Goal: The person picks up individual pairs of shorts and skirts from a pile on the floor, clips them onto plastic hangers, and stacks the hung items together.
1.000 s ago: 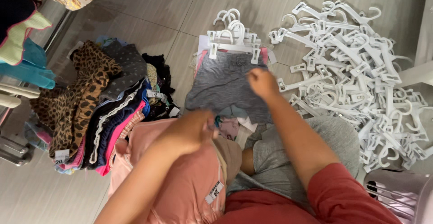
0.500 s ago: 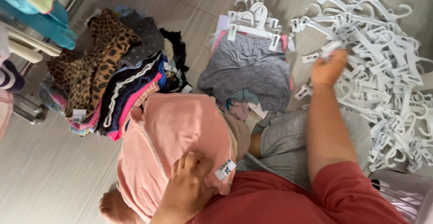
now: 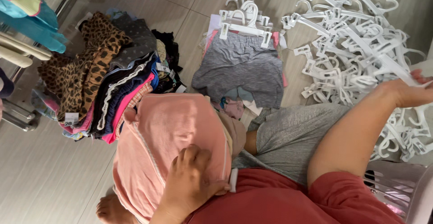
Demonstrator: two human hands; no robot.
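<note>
The person is sitting on the tiled floor point(image 3: 54, 179), and the left hand point(image 3: 191, 179) is lying with fingers spread flat on a pink garment point(image 3: 167, 138) that is draped over the lap, pressing the cloth down near its lower edge, where a small white tag point(image 3: 233, 180) is peeking out beside the thumb. The right hand point(image 3: 408, 91) is reaching out to the far right into a loose heap of white plastic clip hangers point(image 3: 356, 48); its fingers are closing around one white hanger point(image 3: 421, 82) at the edge of the view, though how firmly it is gripping is hard to tell since the fingertips are running out of sight. Between the two arms, the person's grey shorts point(image 3: 293, 134) and red shirt point(image 3: 279, 201) are showing. Just beyond the pink garment, a grey garment point(image 3: 243, 70) is lying clipped on a stack of white hangers point(image 3: 243, 19) on the floor, with other pale garments underneath it. To the left, a slumping pile of folded clothes point(image 3: 103, 80) is sitting, with a leopard-print piece point(image 3: 81, 70) on top and navy, pink and striped layers below. A metal clothes rack point(image 3: 27, 48) with teal garments is standing at the far left, and a pale plastic basket point(image 3: 397, 188) is sitting at the lower right.
</note>
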